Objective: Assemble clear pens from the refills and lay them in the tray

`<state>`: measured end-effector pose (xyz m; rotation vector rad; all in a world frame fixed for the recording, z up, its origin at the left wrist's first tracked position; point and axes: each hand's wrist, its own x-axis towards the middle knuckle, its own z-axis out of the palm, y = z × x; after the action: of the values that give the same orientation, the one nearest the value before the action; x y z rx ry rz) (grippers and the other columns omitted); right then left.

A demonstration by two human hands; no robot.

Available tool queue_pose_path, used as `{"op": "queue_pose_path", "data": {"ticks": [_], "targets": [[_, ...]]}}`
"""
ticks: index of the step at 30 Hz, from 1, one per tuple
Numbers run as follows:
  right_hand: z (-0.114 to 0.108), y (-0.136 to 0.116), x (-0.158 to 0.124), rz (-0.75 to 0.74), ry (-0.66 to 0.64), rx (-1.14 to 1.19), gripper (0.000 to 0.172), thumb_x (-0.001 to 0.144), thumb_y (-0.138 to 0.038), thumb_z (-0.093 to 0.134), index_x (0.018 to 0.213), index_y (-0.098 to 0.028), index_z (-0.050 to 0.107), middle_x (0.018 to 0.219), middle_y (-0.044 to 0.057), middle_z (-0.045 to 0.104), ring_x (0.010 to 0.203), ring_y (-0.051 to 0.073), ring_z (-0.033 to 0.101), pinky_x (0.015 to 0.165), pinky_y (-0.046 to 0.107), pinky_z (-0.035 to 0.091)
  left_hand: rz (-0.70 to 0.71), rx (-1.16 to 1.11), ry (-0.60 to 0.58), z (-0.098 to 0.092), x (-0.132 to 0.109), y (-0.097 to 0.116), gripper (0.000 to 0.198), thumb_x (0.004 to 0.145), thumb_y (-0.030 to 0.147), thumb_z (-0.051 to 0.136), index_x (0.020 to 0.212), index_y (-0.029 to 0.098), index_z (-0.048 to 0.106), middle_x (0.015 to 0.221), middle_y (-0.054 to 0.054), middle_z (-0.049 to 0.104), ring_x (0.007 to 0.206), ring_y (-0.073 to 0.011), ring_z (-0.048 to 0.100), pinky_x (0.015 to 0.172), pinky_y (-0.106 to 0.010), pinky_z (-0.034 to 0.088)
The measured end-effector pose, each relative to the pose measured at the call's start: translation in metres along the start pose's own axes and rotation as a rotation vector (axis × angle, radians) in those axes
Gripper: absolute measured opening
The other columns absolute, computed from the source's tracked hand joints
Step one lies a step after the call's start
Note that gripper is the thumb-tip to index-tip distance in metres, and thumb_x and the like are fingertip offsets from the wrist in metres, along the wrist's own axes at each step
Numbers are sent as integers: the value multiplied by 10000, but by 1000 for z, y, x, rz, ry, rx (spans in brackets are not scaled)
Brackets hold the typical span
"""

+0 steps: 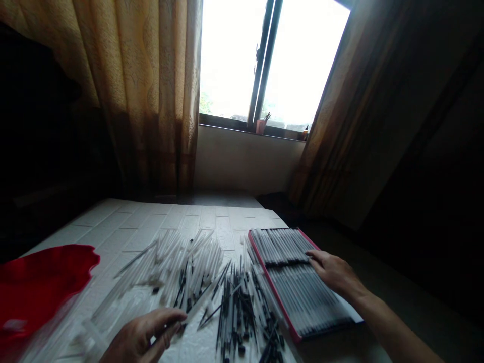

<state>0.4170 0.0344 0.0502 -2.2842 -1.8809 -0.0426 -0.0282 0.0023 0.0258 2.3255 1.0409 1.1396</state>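
My left hand (145, 335) is low in the view, thumb and fingers closed on a slim, clear pen (196, 306) with a dark end at the fingertips. Around it on the white surface lie loose clear pen tubes (166, 252) and a pile of dark pen refills (238, 307). On the right, my right hand (335, 272) reaches over a shallow red-edged box (278, 297) packed with two rows of clear pens (310, 297) with black ends. Its fingers are closed together at the right end of the upper row; whatever they pinch is too blurred to make out.
A red plastic bag or sheet (45, 287) lies at the left of the white brick-patterned tabletop (215, 222). Beyond are a window, patterned curtains (151, 91) and a pink cup (260, 126) on the sill. Both sides of the room are dark.
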Motion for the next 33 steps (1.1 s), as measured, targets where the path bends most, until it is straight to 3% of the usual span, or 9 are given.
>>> {"op": "queue_pose_path", "data": {"ticks": [3, 8, 16, 21, 28, 33], "targets": [[-8, -42, -6, -158, 13, 38, 348, 906, -267, 434, 1164, -203, 658, 1180, 80, 682, 1057, 229, 638, 889, 308, 469, -20, 107, 70, 0, -4, -9, 170, 830, 294, 601, 915, 287, 747, 747, 44, 803, 570, -125, 750, 493, -90, 548], [-7, -119, -20, -499, 26, 159, 274, 924, -244, 433, 982, -227, 700, 927, 51, 706, 778, 183, 672, 668, 256, 459, -118, 230, 160, -1, -10, -30, 290, 903, 451, 508, 959, 271, 729, 560, 60, 726, 445, -113, 687, 416, -112, 506], [17, -213, -44, -857, -112, 95, 177, 885, -207, 535, 811, -212, 695, 872, 33, 688, 770, 160, 644, 632, 233, 405, -178, 340, 155, -7, -9, -33, 316, 927, 442, 457, 979, 262, 712, 660, 28, 758, 559, -146, 724, 557, -178, 551], [33, -235, -49, -928, -145, 35, 120, 834, -230, 588, 834, -210, 706, 876, 47, 682, 759, 178, 644, 613, 245, 415, -112, 372, 138, -9, -6, -25, 290, 926, 397, 466, 952, 246, 713, 712, 8, 783, 595, -155, 743, 553, -178, 563], [49, -241, -49, -961, -119, -25, 94, 799, -193, 601, 847, -194, 682, 887, 63, 649, 759, 206, 627, 590, 268, 421, -103, 409, 81, -5, -8, -22, 297, 935, 347, 458, 971, 212, 720, 749, -21, 790, 645, -170, 754, 563, -194, 570], [48, -242, -48, -1002, -98, -41, 81, 842, -167, 583, 845, -191, 660, 902, 54, 639, 751, 183, 607, 597, 252, 425, -84, 391, 45, -5, -8, -21, 269, 929, 306, 471, 982, 207, 715, 775, -22, 792, 660, -167, 754, 590, -196, 573]]}}
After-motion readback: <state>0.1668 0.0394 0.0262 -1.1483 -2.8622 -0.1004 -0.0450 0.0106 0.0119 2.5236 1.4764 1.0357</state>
